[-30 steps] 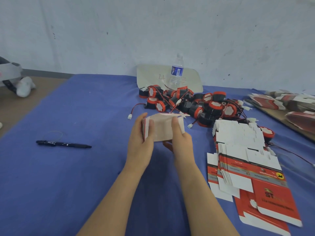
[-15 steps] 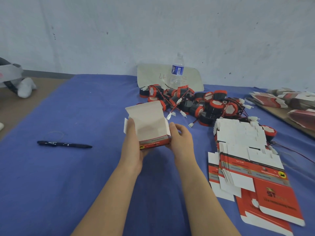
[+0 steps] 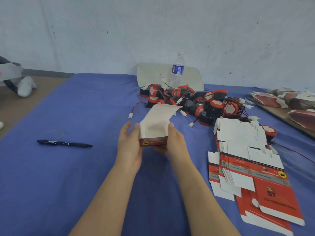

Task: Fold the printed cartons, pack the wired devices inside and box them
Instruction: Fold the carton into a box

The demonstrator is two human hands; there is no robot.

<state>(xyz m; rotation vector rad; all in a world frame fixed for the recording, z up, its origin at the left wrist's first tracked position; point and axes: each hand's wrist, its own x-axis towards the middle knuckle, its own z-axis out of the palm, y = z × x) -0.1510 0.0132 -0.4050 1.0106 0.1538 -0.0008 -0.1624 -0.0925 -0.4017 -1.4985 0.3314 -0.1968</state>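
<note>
Now, carton (image 3: 154, 132) between left fingers (image 3: 136, 129) and right fingers (image 3: 171, 128)

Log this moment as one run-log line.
step: folding | carton: upright, top flap open, no device seen inside | right hand: grips carton | left hand: touches its left side | wired devices: piled behind

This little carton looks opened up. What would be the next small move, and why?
Probably the left hand should reach to the pile of wired devices and take one: the carton stands opened, its flap up, nothing visible inside, and the right hand grips it.
</note>
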